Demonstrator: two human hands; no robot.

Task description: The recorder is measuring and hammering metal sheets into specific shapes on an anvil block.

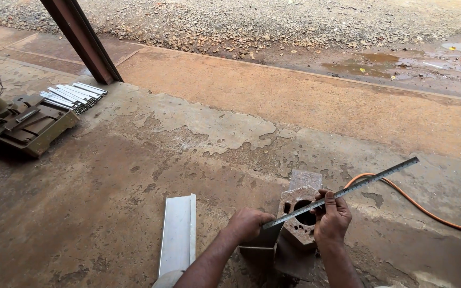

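My right hand (332,217) grips a long steel ruler (369,182) near its middle; the ruler slants up to the right. The ruler's lower end meets my left hand (247,224), which presses on a short metal angle piece (265,242). That piece leans against a hollow brick (296,213) with a round hole, standing on the concrete floor between my hands. What my left fingers pinch is hidden under the hand.
A light metal angle section (177,234) lies left of my left arm. An orange hose (422,209) curves off to the right. At far left sit a machine base (25,125) and a stack of cut metal pieces (73,96). A rusty steel post (84,40) rises behind them.
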